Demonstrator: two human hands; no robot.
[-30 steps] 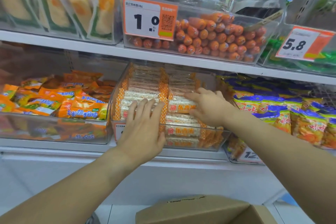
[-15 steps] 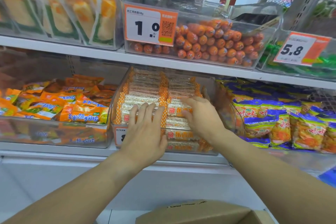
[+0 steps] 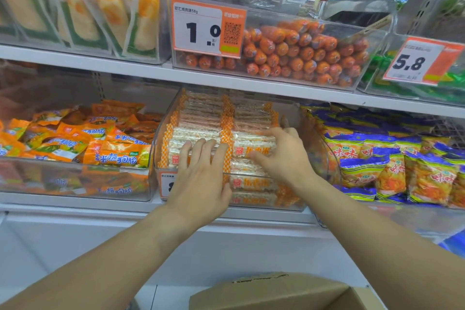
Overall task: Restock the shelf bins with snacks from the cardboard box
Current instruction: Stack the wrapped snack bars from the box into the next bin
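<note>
A clear plastic bin (image 3: 312, 199) on the lower shelf holds two stacks of rice-cake bars (image 3: 201, 123) in clear wrappers with orange checked ends. My left hand (image 3: 201, 181) lies flat with straight fingers on the left stack at the bin's front. My right hand (image 3: 281, 156) rests on the right stack, its fingers spread over the top bar. The flap of the cardboard box (image 3: 279, 292) shows at the bottom edge, below my arms.
A bin of orange snack packets (image 3: 75, 141) sits left of the middle bin and blue-and-yellow snack bags (image 3: 392, 166) fill the right. The upper shelf holds orange sausages (image 3: 302, 58) behind a price tag (image 3: 207, 29), pouches (image 3: 83, 7) at left, and another tagged bin (image 3: 422, 60).
Both hands stay on the rice-cake stacks. My right hand has slid left and nearer the front of the bin. The camera has shifted slightly right and up.
</note>
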